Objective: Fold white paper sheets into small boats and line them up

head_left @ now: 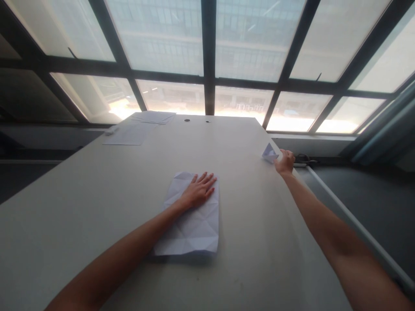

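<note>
A creased sheet of white paper [194, 231] lies on the white table in front of me, its near edge slightly lifted. My left hand [199, 190] rests flat on its upper part with fingers spread. Near the table's right edge is a small folded paper boat [269, 153] with a pointed peak. At the boat's right end, my right hand [285, 161] is closed, the thumb side against the paper. Part of its grip is hidden by the hand itself.
Flat paper sheets [128, 131] lie at the table's far left, with a small whitish crumpled item [111, 131] beside them. A round dark hole [187, 120] shows near the far edge. Large framed windows [209, 52] rise behind the table [246, 259]; a curtain [385, 125] hangs at right.
</note>
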`<state>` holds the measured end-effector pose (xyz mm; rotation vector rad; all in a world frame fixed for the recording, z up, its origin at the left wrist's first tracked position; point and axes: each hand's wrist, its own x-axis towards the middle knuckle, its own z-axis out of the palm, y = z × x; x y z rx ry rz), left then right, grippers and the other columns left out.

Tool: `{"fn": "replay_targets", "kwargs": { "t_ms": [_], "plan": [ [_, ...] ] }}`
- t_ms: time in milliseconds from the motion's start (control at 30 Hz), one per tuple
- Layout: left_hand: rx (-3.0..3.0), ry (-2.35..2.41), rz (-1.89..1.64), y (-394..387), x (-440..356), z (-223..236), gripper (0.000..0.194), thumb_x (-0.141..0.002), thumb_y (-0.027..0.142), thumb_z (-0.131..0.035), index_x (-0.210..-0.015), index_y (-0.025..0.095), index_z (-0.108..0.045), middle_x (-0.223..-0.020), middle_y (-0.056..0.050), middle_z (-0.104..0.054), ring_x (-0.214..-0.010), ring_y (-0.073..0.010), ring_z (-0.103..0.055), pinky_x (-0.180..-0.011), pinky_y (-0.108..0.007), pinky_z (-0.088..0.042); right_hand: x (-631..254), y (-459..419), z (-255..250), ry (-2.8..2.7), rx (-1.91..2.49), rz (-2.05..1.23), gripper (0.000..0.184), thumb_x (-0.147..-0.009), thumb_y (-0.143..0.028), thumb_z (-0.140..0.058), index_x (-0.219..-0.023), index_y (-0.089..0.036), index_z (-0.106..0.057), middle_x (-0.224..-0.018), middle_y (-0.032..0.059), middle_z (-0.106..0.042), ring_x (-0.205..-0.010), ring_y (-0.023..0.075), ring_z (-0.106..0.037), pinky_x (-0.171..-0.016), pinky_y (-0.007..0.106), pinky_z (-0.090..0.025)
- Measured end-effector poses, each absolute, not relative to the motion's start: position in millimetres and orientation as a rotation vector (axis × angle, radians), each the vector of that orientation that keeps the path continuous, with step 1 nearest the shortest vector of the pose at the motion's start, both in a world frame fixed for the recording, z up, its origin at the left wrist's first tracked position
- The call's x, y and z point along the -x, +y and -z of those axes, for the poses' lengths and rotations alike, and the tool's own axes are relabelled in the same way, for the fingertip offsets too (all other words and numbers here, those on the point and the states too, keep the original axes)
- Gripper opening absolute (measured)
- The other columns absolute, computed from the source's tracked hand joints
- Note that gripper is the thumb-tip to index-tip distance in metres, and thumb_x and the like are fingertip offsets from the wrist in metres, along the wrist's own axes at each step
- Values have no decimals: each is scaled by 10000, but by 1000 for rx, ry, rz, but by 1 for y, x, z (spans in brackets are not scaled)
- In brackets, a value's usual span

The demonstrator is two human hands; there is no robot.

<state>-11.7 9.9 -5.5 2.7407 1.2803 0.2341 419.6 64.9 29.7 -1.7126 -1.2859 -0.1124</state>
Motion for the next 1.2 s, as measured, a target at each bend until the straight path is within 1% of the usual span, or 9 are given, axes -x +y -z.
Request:
{"fn": "replay_targets", "kwargs": {
  "t_ms": [100, 167, 267, 400, 567, 700, 833, 1000, 1200],
  "plan": [
    [-2741, 1256, -223, 8, 16, 6, 542, -1022, 475, -270, -1533, 300, -310, -1611, -14, -257, -1503, -259, -155, -1195, -531, -90, -437, 71, -18, -1285, 1731, -22, 95, -705, -222, -621, -788, -190, -655, -1008, 176, -632, -1032, 296, -549, -922, 474, -411],
    [-2723, 1260, -217, 8, 22, 6, 553, -1015, 496, -286, -1537, 316, -296, -1613, -13, -248, -1504, -266, -146, -1195, -533, -77, -429, 69, -11, -1319, 1696, -62, 56, -726, -241, -602, -690, -206, -625, -884, 141, -641, -917, 270, -574, -842, 445, -455],
    [-2639, 1282, -172, 11, 31, 3, 516, -1015, 443, -308, -1523, 353, -318, -1617, -5, -236, -1506, -283, -125, -1178, -586, -53, -390, 54, -5, -1417, 1550, -97, 111, -771, -261, -580, -766, -180, -656, -979, 151, -636, -910, 253, -578, -715, 379, -504],
    [-2348, 1354, -323, 18, 31, -5, 458, -968, 345, -420, -1417, 309, -505, -1569, -67, -355, -1480, -328, -218, -1140, -671, -66, -304, 6, -3, -1608, 1317, -199, 127, -840, -250, -576, -863, -179, -679, -979, 100, -625, -845, 202, -591, -642, 303, -512],
    [-1725, 1134, -1104, 7, 15, -6, 572, -964, 461, -445, -1449, 158, -443, -1430, -165, -523, -1315, -272, -499, -1110, -467, -364, -211, -66, -9, -1780, 1097, -430, 144, -912, -205, -545, -856, -198, -677, -862, 48, -606, -698, 145, -559, -662, 282, -497],
    [-1449, 903, -1005, -8, 8, -7, 683, -875, 496, -617, -1459, 189, -441, -1448, -151, -510, -1268, -300, -539, -1068, -440, -413, -185, -101, -19, -1925, 912, -679, 165, -929, -262, -564, -897, -193, -711, -900, 63, -629, -677, 131, -567, -626, 259, -488],
    [-1304, 797, -927, -14, 7, -11, 554, -870, 472, -631, -1323, 156, -601, -1312, -156, -626, -1124, -295, -632, -999, -442, -461, -182, -111, -36, -1933, 846, -967, 300, -958, -380, -523, -901, -186, -743, -895, 70, -684, -629, 127, -583, -542, 236, -457],
    [-1460, 895, -911, -13, 5, -13, 464, -880, 514, -593, -1118, 140, -731, -1296, -128, -647, -1232, -309, -563, -1101, -437, -366, -175, -80, -48, -1599, 1165, -872, 296, -895, -406, -593, -840, -174, -768, -749, 45, -712, -570, 139, -555, -519, 244, -407],
    [-1686, 906, -843, -10, 10, -4, 644, -833, 390, -631, -1423, 160, -514, -1496, -103, -464, -1405, -325, -381, -1181, -469, -252, -163, -47, -43, -1711, 1262, -811, 182, -816, -348, -654, -825, -235, -797, -764, 43, -756, -608, 187, -625, -561, 264, -417]
  ]
}}
